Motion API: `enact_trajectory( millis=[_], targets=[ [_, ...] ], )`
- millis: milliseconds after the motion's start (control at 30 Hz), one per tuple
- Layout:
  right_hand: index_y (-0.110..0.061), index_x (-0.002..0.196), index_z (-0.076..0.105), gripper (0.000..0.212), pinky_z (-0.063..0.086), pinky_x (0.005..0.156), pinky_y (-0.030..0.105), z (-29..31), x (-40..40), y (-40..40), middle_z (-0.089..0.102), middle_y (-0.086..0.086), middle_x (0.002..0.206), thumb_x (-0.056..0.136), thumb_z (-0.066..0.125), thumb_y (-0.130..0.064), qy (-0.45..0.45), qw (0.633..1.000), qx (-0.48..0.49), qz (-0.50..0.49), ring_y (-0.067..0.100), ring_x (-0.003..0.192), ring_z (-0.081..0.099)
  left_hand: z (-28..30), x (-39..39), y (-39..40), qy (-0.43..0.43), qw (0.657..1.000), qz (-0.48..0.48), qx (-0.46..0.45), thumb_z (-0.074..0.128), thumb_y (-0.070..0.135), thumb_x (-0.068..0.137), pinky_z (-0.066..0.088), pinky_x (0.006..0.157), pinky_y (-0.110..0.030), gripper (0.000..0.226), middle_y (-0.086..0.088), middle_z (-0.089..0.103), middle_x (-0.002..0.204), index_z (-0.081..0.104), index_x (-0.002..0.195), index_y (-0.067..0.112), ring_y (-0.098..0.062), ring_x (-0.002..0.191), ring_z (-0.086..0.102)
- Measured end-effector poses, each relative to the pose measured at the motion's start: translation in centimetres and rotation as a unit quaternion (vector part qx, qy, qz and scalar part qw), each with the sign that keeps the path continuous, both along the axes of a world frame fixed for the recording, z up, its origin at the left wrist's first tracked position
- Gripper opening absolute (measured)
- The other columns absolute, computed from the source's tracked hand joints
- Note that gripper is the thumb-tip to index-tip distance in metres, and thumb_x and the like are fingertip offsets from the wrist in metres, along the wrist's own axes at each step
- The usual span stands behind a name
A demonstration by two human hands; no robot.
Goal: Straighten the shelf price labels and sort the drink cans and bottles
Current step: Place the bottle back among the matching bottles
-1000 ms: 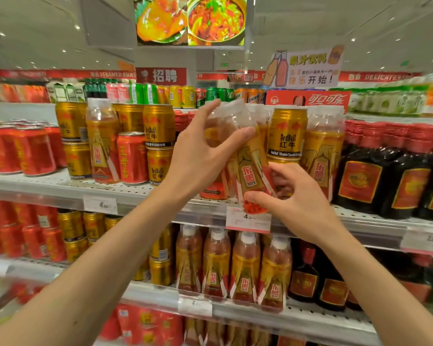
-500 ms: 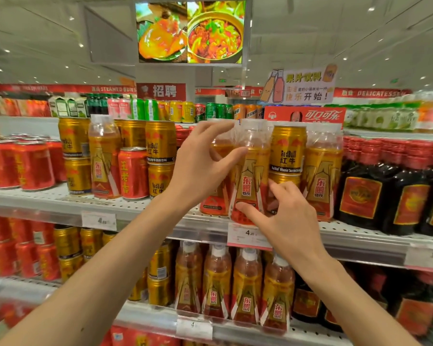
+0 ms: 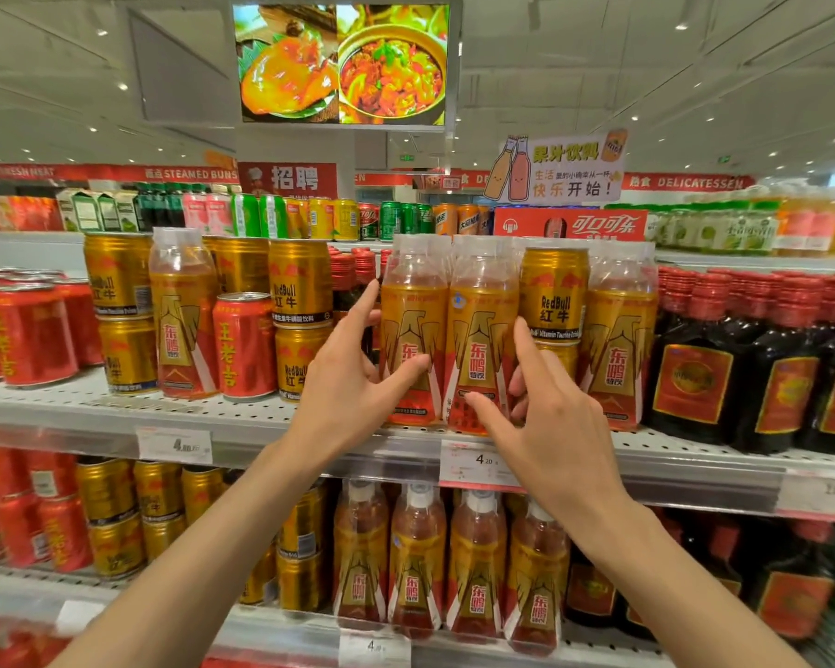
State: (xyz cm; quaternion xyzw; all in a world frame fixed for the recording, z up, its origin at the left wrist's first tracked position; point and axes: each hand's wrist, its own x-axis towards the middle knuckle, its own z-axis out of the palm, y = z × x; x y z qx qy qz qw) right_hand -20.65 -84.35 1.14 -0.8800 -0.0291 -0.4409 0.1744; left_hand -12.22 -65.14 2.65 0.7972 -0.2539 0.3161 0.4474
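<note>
A gold-and-red drink bottle (image 3: 480, 301) stands upright on the middle shelf (image 3: 261, 421), between a matching bottle (image 3: 413, 301) and stacked gold Red Bull cans (image 3: 553, 291). My right hand (image 3: 545, 436) has its thumb on the lower front of that middle bottle, and its straight fingers reach between the bottle and the cans. The spread fingers of my left hand (image 3: 353, 378) touch the left bottle, thumb on its label. A third matching bottle (image 3: 620, 330) stands right of the cans. A white price label (image 3: 473, 462) hangs on the shelf rail below.
Further left, one more gold bottle (image 3: 182, 301) and a red can (image 3: 244, 344) stand among gold cans. Dark red-capped bottles (image 3: 695, 368) fill the right. A second price label (image 3: 174, 445) sits on the left of the rail. Matching bottles (image 3: 473, 561) line the lower shelf.
The bottle that both hands held tilted in the air has come down and stands upright on the shelf. Both hands have loosened, with fingers now straight.
</note>
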Motion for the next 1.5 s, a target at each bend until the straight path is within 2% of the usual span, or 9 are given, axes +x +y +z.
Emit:
enact_trajectory(
  millis=[200, 367, 467, 667, 833, 1000, 1267, 1367, 1500],
  targets=[
    [-0.017, 0.162, 0.019, 0.089, 0.037, 0.057, 0.014, 0.2, 1.0, -0.2, 0.046, -0.012, 0.086, 0.094, 0.064, -0.050, -0.001, 1.000, -0.012, -0.012, 0.005, 0.066, 0.051, -0.3, 0.3, 0.0, 0.005, 1.000, -0.015, 0.010, 0.071, 0.054, 0.089, 0.051, 0.069, -0.023, 0.094, 0.018, 0.051, 0.131, 0.018, 0.164, 0.035, -0.006, 0.070, 0.054],
    [-0.016, 0.162, 0.019, 0.089, 0.040, 0.056, 0.015, -0.2, 1.5, 0.2, 0.047, -0.011, 0.084, 0.094, 0.065, -0.050, -0.010, 1.000, -0.011, -0.013, 0.005, 0.064, 0.051, -0.5, 0.6, 0.1, 0.004, 1.000, -0.022, 0.001, 0.070, 0.054, 0.089, 0.048, 0.073, -0.022, 0.093, 0.007, 0.056, 0.145, 0.018, 0.164, 0.035, -0.025, 0.096, 0.066],
    [-0.017, 0.163, 0.016, 0.090, 0.044, 0.057, 0.019, -0.5, 1.9, 0.2, 0.045, -0.013, 0.086, 0.094, 0.063, -0.052, -0.011, 1.000, -0.008, -0.022, 0.004, 0.067, 0.050, -0.7, 0.7, -0.1, 0.001, 1.000, -0.020, 0.004, 0.069, 0.056, 0.089, 0.049, 0.070, -0.023, 0.094, 0.008, 0.057, 0.144, 0.018, 0.164, 0.036, -0.008, 0.076, 0.056],
    [-0.019, 0.163, 0.015, 0.089, 0.050, 0.060, 0.021, -0.6, 1.7, 0.3, 0.046, -0.014, 0.089, 0.095, 0.062, -0.051, -0.003, 1.000, 0.000, -0.014, 0.004, 0.069, 0.052, -0.7, 0.1, -0.2, -0.014, 1.000, -0.004, 0.004, 0.069, 0.054, 0.091, 0.054, 0.074, -0.026, 0.090, 0.009, 0.054, 0.144, 0.020, 0.163, 0.033, -0.002, 0.071, 0.054],
    [-0.017, 0.145, 0.052, 0.056, 0.044, 0.057, 0.021, -0.1, 0.2, -1.1, 0.059, -0.010, 0.094, 0.095, 0.066, -0.038, -0.050, 0.999, 0.002, 0.006, 0.004, 0.069, 0.054, -0.2, -1.0, -0.7, -0.089, 0.993, 0.032, -0.065, 0.078, 0.032, 0.090, 0.048, 0.067, -0.007, 0.059, 0.001, 0.056, 0.120, 0.052, 0.142, 0.020, -0.010, 0.060, 0.054],
    [-0.012, 0.123, 0.062, 0.033, 0.052, 0.053, 0.029, 1.7, -1.4, -4.7, 0.060, 0.001, 0.103, 0.094, 0.068, -0.027, -0.107, 0.994, -0.002, -0.004, 0.014, 0.068, 0.061, 1.6, -2.4, -3.3, -0.161, 0.986, 0.004, -0.043, 0.078, 0.017, 0.089, 0.052, 0.062, -0.023, 0.031, 0.000, 0.057, 0.109, 0.064, 0.116, 0.014, -0.013, 0.061, 0.055],
    [-0.018, 0.126, 0.058, 0.039, 0.059, 0.061, 0.032, 8.5, -1.7, -8.9, 0.053, 0.000, 0.121, 0.093, 0.060, -0.039, -0.074, 0.997, -0.020, 0.030, 0.008, 0.066, 0.061, 3.9, -2.5, -6.8, -0.150, 0.987, 0.005, 0.061, 0.076, 0.021, 0.090, 0.063, 0.067, -0.042, 0.039, 0.002, 0.052, 0.122, 0.063, 0.126, 0.021, -0.010, 0.068, 0.063],
    [-0.021, 0.135, 0.055, 0.045, 0.053, 0.075, 0.023, 10.6, -0.9, -8.9, 0.052, 0.001, 0.135, 0.096, 0.063, -0.042, -0.018, 0.999, -0.035, 0.031, 0.008, 0.084, 0.063, 4.5, -2.4, -6.9, -0.142, 0.988, 0.016, 0.058, 0.077, 0.020, 0.089, 0.062, 0.068, -0.039, 0.037, 0.005, 0.052, 0.117, 0.064, 0.124, 0.022, -0.009, 0.068, 0.064],
    [-0.025, 0.146, 0.045, 0.058, 0.045, 0.101, 0.037, 12.4, 0.1, -8.3, 0.053, -0.002, 0.147, 0.097, 0.058, -0.054, 0.074, 0.996, -0.055, 0.015, 0.018, 0.124, 0.057, 4.6, -2.3, -7.0, -0.127, 0.991, 0.005, 0.051, 0.077, 0.019, 0.089, 0.060, 0.068, -0.038, 0.036, 0.008, 0.050, 0.109, 0.064, 0.122, 0.023, -0.007, 0.067, 0.064]
  ],
)
